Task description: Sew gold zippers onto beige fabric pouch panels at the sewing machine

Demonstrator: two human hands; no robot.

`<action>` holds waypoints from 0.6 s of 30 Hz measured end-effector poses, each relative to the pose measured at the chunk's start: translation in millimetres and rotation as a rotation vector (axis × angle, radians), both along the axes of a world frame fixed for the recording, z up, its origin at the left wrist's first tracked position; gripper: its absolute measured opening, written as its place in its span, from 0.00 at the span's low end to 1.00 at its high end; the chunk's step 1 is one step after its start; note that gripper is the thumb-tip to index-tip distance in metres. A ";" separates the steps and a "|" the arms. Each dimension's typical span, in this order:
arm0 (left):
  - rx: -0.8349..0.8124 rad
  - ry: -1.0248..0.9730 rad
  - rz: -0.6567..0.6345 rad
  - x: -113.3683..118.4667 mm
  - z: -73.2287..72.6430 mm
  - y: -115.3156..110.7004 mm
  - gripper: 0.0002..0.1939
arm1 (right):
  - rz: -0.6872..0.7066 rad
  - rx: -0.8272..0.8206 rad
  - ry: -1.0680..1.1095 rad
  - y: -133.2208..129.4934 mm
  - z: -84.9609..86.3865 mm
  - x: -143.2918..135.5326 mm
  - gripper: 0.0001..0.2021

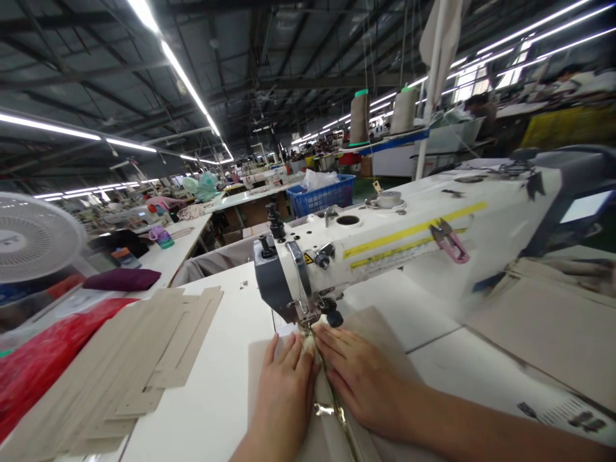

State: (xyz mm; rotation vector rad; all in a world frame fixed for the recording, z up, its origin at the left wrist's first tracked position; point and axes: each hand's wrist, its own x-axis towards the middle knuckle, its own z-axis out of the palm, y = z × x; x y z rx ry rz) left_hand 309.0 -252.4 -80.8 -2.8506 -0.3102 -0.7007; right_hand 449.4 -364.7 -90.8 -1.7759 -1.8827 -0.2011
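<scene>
Landmark: sewing machine point(385, 244), white, on a white table point(226, 385).

Nearest the camera, both hands lie flat on beige fabric point(380, 333) directly in front of the machine's needle end. Left hand point(283, 391): palm down, fingers straight and together, pressing the fabric, nothing clasped. Right hand point(360, 378): also flat, fingers extended toward the presser foot point(304, 316), pressing, not closed on anything. A zipper point(337, 410) runs between the two hands, along the fabric toward the foot; fingertips of both hands end just short of the foot. The needle itself is too small to make out.

Left of the machine, on the same table: a fanned stack of beige strips point(135, 366), well apart from the hands. Further left, red cloth point(43, 359) and a dark purple cushion point(122, 279).

On the machine arm: pink-handled snips point(450, 242) beside a yellow stripe point(414, 230). Right of the machine, more beige panels point(543, 321), blurred.

Left of the machine and further back, a white fan point(33, 237).

Behind the machine: a blue basket point(322, 196), two thread cones point(380, 115) on a stand, a white pole point(430, 90). Beyond, rows of work tables under long ceiling lights point(187, 83); details there are indistinct.
</scene>
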 end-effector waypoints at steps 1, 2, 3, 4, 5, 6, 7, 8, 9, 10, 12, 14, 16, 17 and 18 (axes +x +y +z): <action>-0.007 -0.008 0.002 0.6 0.4 0.3 0.14 | -0.006 0.000 0.001 0.9 -1.1 0.3 0.23; -0.015 -0.018 0.005 1.0 0.8 0.4 0.13 | -0.021 0.004 0.000 1.5 -2.3 0.4 0.23; -0.022 -0.032 0.010 0.9 1.2 0.1 0.13 | -0.047 0.009 -0.004 1.5 -3.4 0.1 0.24; -0.027 -0.045 0.020 0.2 1.3 -0.9 0.13 | -0.078 0.012 -0.010 0.4 -4.5 -0.8 0.24; -0.027 -0.053 0.032 -1.5 1.0 -2.6 0.13 | -0.108 0.009 -0.020 -2.0 -5.3 -2.4 0.25; -0.020 -0.054 0.049 -4.5 0.2 -5.2 0.13 | -0.130 0.000 -0.035 -6.1 -5.9 -4.9 0.25; -0.006 -0.048 0.064 -8.8 -1.2 -8.7 0.14 | -0.139 -0.015 -0.053 -11.9 -6.4 -8.2 0.26; 0.014 -0.033 0.076 -14.3 -3.1 -13.0 0.16 | -0.136 -0.033 -0.073 -19.2 -6.6 -12.2 0.27; 0.037 -0.016 0.080 -20.8 -5.2 -18.1 0.19 | -0.122 -0.051 -0.092 -27.5 -6.6 -16.7 0.28; 0.056 0.000 0.075 -27.8 -7.2 -23.7 0.22 | -0.104 -0.066 -0.109 -36.2 -6.5 -21.3 0.29; 0.057 0.026 0.047 -41.2 -9.7 -35.1 0.26 | -0.077 -0.087 -0.120 -51.6 -5.1 -29.4 0.29; -0.005 0.040 0.031 -50.7 -8.6 -44.6 0.26 | -0.101 -0.100 -0.082 -60.2 -1.6 -34.1 0.27; -0.106 0.037 0.041 -54.5 -4.6 -50.9 0.23 | -0.157 -0.124 -0.007 -60.5 5.0 -34.5 0.24; -0.158 0.027 0.054 -54.4 -2.0 -52.7 0.22 | -0.182 -0.144 0.036 -58.3 9.5 -33.4 0.24; -0.206 0.011 0.068 -53.2 0.7 -53.8 0.20 | -0.200 -0.167 0.078 -55.2 14.6 -31.7 0.24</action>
